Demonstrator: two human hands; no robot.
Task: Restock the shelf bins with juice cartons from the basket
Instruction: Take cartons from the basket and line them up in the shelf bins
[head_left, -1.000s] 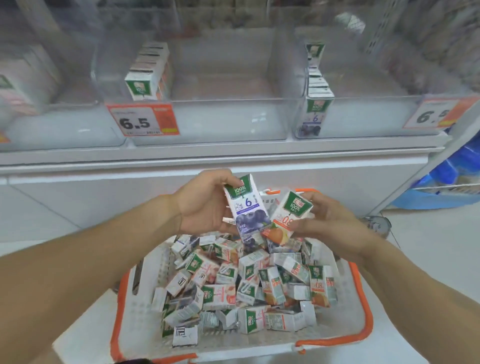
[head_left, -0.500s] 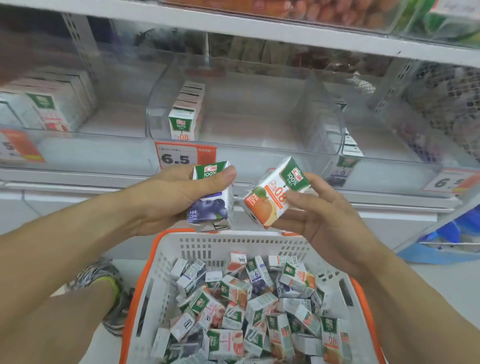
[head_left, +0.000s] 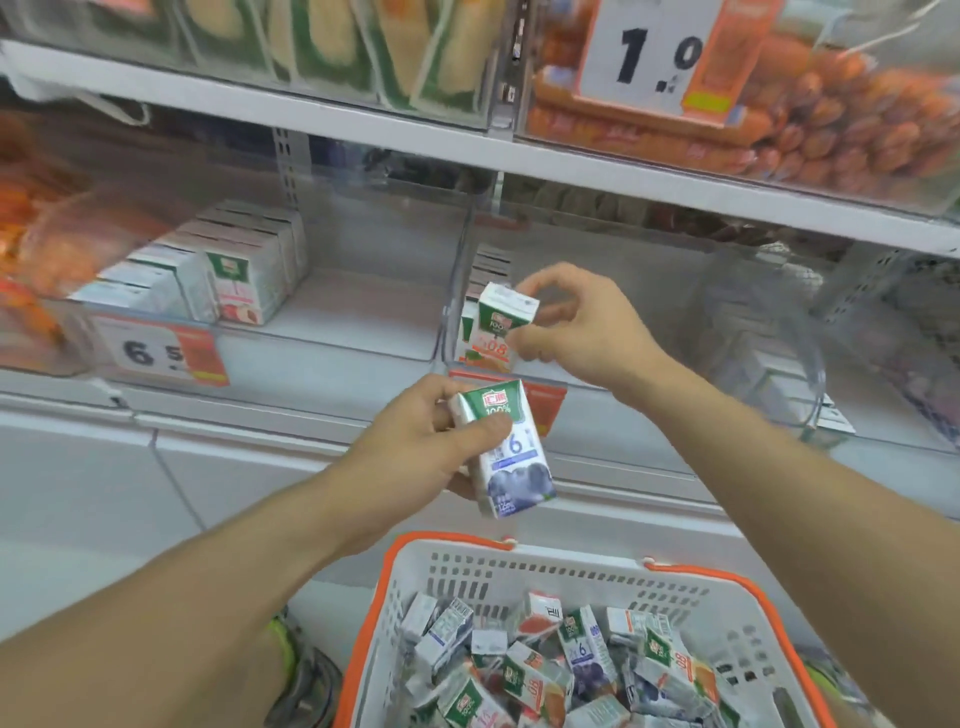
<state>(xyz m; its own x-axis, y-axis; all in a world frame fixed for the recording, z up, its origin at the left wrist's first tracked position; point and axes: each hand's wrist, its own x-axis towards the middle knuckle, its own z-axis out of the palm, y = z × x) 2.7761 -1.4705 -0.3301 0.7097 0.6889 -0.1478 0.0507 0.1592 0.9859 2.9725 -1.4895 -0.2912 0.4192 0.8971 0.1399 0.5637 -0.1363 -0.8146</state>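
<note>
L hand (head_left: 415, 441) grips a white-and-green blueberry juice carton (head_left: 506, 452) w/ purple print, now lifted above the white plastic basket w/ orange rim (head_left: 519, 558), waiting below the shelf. R hand (head_left: 576, 322) has moved up from basket level and pinches the orange-print juice carton (head_left: 498, 325) at the clear plastic middle bin (head_left: 810, 364), in front of the row there. Placement looks nearly done; blueberry one prob. next.

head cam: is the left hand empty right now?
No, the left hand grips a white blueberry juice carton with a green top, held above the white plastic basket with orange rim.
</note>
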